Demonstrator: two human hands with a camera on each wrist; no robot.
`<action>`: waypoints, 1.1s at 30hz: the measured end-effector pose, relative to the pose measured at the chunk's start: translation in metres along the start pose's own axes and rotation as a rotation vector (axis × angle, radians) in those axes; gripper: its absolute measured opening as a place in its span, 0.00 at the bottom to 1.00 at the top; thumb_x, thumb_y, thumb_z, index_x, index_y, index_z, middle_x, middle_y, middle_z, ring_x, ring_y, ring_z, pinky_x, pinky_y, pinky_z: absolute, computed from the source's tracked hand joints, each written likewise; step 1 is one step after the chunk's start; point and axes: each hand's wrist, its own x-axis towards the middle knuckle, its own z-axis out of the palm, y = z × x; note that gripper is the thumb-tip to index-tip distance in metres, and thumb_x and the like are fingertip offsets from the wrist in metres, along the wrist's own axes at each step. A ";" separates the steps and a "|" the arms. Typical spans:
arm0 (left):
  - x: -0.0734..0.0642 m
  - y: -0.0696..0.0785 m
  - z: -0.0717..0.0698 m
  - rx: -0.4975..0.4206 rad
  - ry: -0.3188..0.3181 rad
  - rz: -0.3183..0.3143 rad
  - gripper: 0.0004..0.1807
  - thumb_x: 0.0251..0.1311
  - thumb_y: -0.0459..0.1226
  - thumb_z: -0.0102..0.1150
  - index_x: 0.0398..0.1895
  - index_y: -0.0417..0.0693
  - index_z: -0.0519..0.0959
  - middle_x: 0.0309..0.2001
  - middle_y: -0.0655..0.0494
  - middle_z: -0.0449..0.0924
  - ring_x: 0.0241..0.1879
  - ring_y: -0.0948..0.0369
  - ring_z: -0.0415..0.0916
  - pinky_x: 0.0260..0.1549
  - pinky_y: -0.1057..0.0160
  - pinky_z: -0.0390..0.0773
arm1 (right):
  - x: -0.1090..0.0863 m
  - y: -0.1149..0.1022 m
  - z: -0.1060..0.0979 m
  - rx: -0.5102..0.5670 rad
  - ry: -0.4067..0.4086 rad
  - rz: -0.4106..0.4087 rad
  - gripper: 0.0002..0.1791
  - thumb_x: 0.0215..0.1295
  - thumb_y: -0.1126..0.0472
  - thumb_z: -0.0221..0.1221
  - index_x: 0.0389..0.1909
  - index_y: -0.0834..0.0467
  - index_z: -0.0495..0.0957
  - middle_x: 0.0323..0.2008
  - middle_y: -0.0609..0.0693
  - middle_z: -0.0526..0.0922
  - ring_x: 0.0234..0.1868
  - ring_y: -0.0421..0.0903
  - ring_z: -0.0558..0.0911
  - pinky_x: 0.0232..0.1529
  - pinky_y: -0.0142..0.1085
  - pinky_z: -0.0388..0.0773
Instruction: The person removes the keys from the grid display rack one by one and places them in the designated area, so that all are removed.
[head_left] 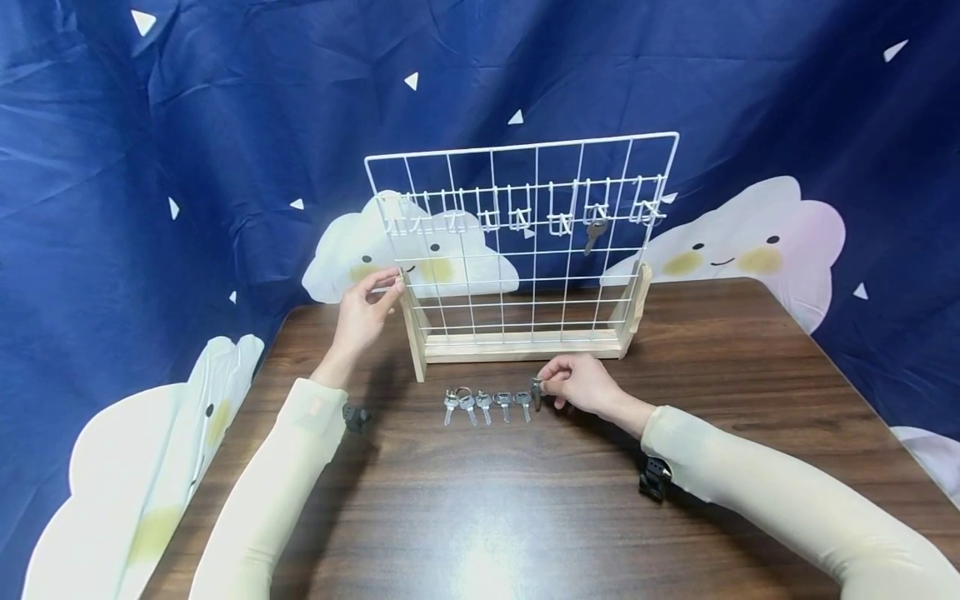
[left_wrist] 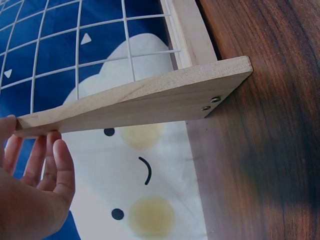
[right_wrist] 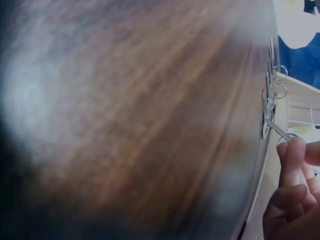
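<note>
My right hand (head_left: 585, 383) pinches a key (head_left: 536, 393) between thumb and fingertips, close over the table at the right end of a row of several keys (head_left: 484, 407) with rings. In the right wrist view, that key (right_wrist: 279, 131) slants out from the fingertips of the hand (right_wrist: 295, 185). My left hand (head_left: 363, 312) holds the upper end of the rack's left wooden side piece (head_left: 414, 337). In the left wrist view, its fingers curl under the edge of that wooden side (left_wrist: 150, 102). A key (head_left: 595, 236) hangs from a hook on the white wire grid (head_left: 534, 280).
White hooks (head_left: 519, 218) line the upper part of the grid. A wooden base bar (head_left: 521, 345) joins the rack's two sides on the brown table (head_left: 420, 500). Behind stands a blue curtain (head_left: 247, 125) printed with clouds. A ring (head_left: 654, 219) shows near the rightmost hook.
</note>
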 end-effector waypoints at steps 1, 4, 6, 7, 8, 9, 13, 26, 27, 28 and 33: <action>0.000 0.000 0.000 0.000 -0.001 -0.001 0.21 0.68 0.35 0.60 0.62 0.36 0.76 0.58 0.33 0.79 0.52 0.39 0.82 0.33 0.78 0.82 | 0.000 0.000 0.000 -0.010 -0.002 0.005 0.05 0.59 0.64 0.65 0.36 0.60 0.84 0.28 0.58 0.88 0.17 0.42 0.81 0.21 0.41 0.83; 0.000 0.000 -0.001 -0.001 -0.002 -0.006 0.21 0.68 0.36 0.61 0.62 0.36 0.76 0.58 0.33 0.79 0.53 0.40 0.82 0.33 0.78 0.82 | 0.001 0.002 0.001 -0.036 -0.008 0.009 0.05 0.58 0.64 0.65 0.35 0.59 0.85 0.27 0.57 0.89 0.17 0.41 0.81 0.21 0.38 0.83; 0.000 0.000 -0.001 0.002 -0.002 -0.008 0.22 0.68 0.36 0.61 0.62 0.36 0.76 0.59 0.33 0.79 0.53 0.40 0.82 0.33 0.78 0.82 | 0.003 0.004 0.001 -0.053 -0.011 0.006 0.05 0.58 0.63 0.66 0.35 0.59 0.85 0.27 0.56 0.89 0.17 0.40 0.81 0.23 0.35 0.82; 0.001 0.000 0.000 0.006 -0.002 -0.007 0.22 0.68 0.36 0.60 0.62 0.36 0.76 0.59 0.33 0.78 0.53 0.40 0.82 0.34 0.78 0.82 | 0.004 0.005 0.001 -0.061 -0.012 0.004 0.05 0.58 0.63 0.66 0.34 0.59 0.85 0.26 0.55 0.89 0.16 0.40 0.81 0.23 0.33 0.81; 0.003 -0.005 0.000 0.004 0.000 -0.008 0.22 0.68 0.36 0.60 0.62 0.36 0.76 0.59 0.33 0.78 0.53 0.39 0.82 0.34 0.78 0.82 | 0.005 0.007 0.001 -0.071 -0.013 -0.001 0.05 0.58 0.63 0.67 0.34 0.59 0.85 0.25 0.54 0.89 0.16 0.40 0.81 0.24 0.33 0.81; 0.005 -0.009 0.000 0.001 0.000 -0.008 0.22 0.68 0.36 0.60 0.63 0.36 0.75 0.59 0.33 0.78 0.53 0.39 0.82 0.34 0.78 0.82 | 0.005 0.008 0.001 -0.080 -0.014 -0.002 0.05 0.57 0.63 0.67 0.34 0.59 0.85 0.24 0.53 0.88 0.16 0.40 0.81 0.25 0.32 0.80; 0.013 -0.029 0.002 -0.011 0.010 -0.003 0.23 0.67 0.40 0.62 0.63 0.41 0.77 0.60 0.36 0.79 0.53 0.40 0.82 0.34 0.78 0.82 | 0.007 0.011 0.001 -0.140 -0.011 -0.005 0.05 0.56 0.62 0.69 0.33 0.58 0.86 0.21 0.50 0.88 0.16 0.39 0.81 0.29 0.31 0.78; 0.014 -0.038 0.004 0.000 0.035 0.024 0.23 0.66 0.45 0.63 0.60 0.46 0.79 0.57 0.41 0.82 0.50 0.44 0.84 0.36 0.72 0.85 | 0.005 0.007 -0.001 -0.306 -0.006 -0.034 0.04 0.57 0.57 0.68 0.31 0.52 0.87 0.17 0.45 0.85 0.17 0.37 0.81 0.31 0.31 0.77; 0.014 -0.038 0.004 0.000 0.034 0.022 0.23 0.66 0.45 0.63 0.60 0.46 0.79 0.57 0.41 0.82 0.50 0.44 0.84 0.36 0.72 0.86 | 0.005 0.007 -0.002 -0.315 -0.004 -0.041 0.04 0.57 0.57 0.68 0.31 0.52 0.87 0.17 0.45 0.85 0.17 0.37 0.81 0.31 0.31 0.77; 0.014 -0.038 0.004 0.000 0.034 0.021 0.23 0.66 0.45 0.63 0.60 0.46 0.79 0.56 0.41 0.82 0.50 0.45 0.84 0.36 0.72 0.85 | 0.006 0.008 -0.002 -0.322 -0.003 -0.047 0.04 0.57 0.56 0.67 0.31 0.52 0.87 0.17 0.45 0.85 0.17 0.37 0.82 0.32 0.31 0.77; 0.014 -0.037 0.003 0.003 0.031 0.018 0.23 0.66 0.46 0.63 0.61 0.46 0.78 0.57 0.41 0.81 0.50 0.45 0.84 0.36 0.73 0.85 | 0.007 0.009 -0.006 -0.337 -0.003 -0.060 0.05 0.58 0.56 0.68 0.33 0.53 0.88 0.17 0.44 0.85 0.17 0.37 0.82 0.36 0.33 0.79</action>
